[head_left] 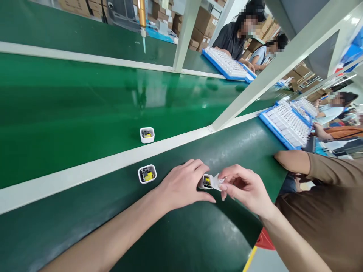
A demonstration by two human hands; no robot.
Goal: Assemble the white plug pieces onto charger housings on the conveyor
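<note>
Leftmost, the bare left forearm (113, 230) runs up from the near left corner across the dark green bench (70, 211). Just past it, a white rail (85, 168) divides the bench from the glossy green belt (70, 102) beyond. On the belt, close to the rail, stands an open white shell (147, 135) with a dark and yellow part showing inside. A second shell (147, 174) of the same kind sits on the bench on the near side of the rail, just left of the left hand (183, 185). That hand rests on the bench with its fingers curled, thumb and fingertips gripping a third shell (206, 181), which lies on its side with its open end toward the right. Touching that open end is a small white cap (217, 182), pinched between the thumb and fingers of the right hand (245, 187). Both hands meet at this piece, near the middle of the bench. Farther right, a co-worker's arm in a brown sleeve (326, 170) rests on the bench edge. Beyond it lies a blue tray (266, 122) filled with rows of white parts. At the far side, past a slanting white post (283, 60), another blue tray (215, 64) lies before two more seated people, with cardboard boxes (204, 22) stacked behind.
</note>
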